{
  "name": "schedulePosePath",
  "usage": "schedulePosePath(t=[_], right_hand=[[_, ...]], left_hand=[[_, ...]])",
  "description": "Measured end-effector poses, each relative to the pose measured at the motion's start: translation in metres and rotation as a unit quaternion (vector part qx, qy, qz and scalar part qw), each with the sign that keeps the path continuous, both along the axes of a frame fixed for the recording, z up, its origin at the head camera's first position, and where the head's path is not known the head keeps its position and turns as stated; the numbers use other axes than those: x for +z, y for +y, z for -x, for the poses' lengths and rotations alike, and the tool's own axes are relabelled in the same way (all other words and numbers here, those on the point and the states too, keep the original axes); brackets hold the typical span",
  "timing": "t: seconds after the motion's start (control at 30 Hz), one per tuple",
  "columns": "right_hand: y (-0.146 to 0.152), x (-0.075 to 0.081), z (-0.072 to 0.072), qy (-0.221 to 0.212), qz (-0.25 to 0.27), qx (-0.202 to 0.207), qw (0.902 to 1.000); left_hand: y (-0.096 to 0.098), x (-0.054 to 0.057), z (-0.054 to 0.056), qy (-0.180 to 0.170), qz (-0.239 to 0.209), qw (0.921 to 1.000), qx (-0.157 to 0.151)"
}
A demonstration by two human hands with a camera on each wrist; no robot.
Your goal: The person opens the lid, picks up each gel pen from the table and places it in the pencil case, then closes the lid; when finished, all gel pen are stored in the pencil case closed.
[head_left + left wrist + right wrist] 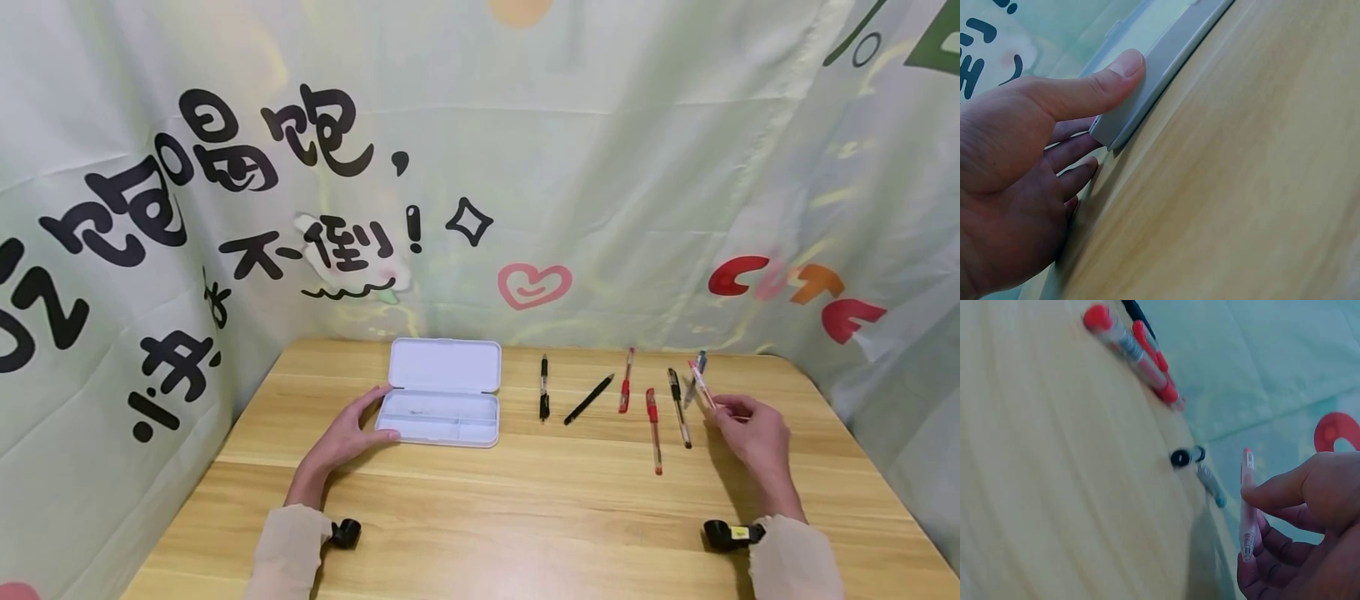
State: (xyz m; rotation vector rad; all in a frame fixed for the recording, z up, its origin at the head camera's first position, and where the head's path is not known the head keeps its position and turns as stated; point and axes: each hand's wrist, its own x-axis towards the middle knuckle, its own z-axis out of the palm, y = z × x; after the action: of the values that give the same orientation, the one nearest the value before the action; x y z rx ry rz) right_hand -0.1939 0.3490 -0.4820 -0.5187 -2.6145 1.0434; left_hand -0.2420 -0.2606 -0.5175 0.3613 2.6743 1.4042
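Observation:
A white pencil case (438,432) lies with its lid raised at the back left of the table. My left hand (348,429) holds its left end, thumb (1116,78) on the front wall and the fingers round the side. At the right, my right hand (756,433) pinches a pink pen (1247,512) between thumb and fingers, raised off the table. Near it lie a blue-capped pen (701,363) and a black-capped pen (679,407). Further left are a red-capped pen (655,429), another red pen (626,382), a plain black pen (588,400) and a black clear-barrelled pen (543,388).
The wooden table (510,517) ends at the back against a printed cloth curtain (645,183), which also hangs along the sides. Each sleeve has a small black camera (345,533) at the wrist. Dividers split the case's tray into compartments.

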Motion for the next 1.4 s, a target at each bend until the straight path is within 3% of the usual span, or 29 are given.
schedulePosePath(t=[0.3, 0.57, 0.87, 1.1, 1.4], right_hand=[[-0.029, 0.008, 0.001, 0.043, 0.026, 0.045, 0.9977], [-0.065, 0.008, 0.006, 0.049, 0.055, 0.100, 0.9923], [-0.113, 0.004, 0.011, 0.073, 0.050, 0.185, 0.9788], [-0.157, 0.002, 0.014, 0.070, 0.081, 0.225, 0.9684], [-0.217, 0.002, 0.025, 0.098, 0.107, 0.263, 0.9537]], left_hand=[[0.000, 0.000, -0.001, 0.014, -0.004, 0.9999, -0.006], [0.000, -0.001, 0.000, 0.021, 0.002, 0.9997, -0.010], [0.000, 0.000, 0.000, 0.014, 0.000, 0.9999, -0.008], [0.000, -0.001, 0.000, 0.017, 0.003, 0.9998, -0.007], [0.000, -0.002, -0.001, 0.010, 0.006, 0.9999, -0.006]])
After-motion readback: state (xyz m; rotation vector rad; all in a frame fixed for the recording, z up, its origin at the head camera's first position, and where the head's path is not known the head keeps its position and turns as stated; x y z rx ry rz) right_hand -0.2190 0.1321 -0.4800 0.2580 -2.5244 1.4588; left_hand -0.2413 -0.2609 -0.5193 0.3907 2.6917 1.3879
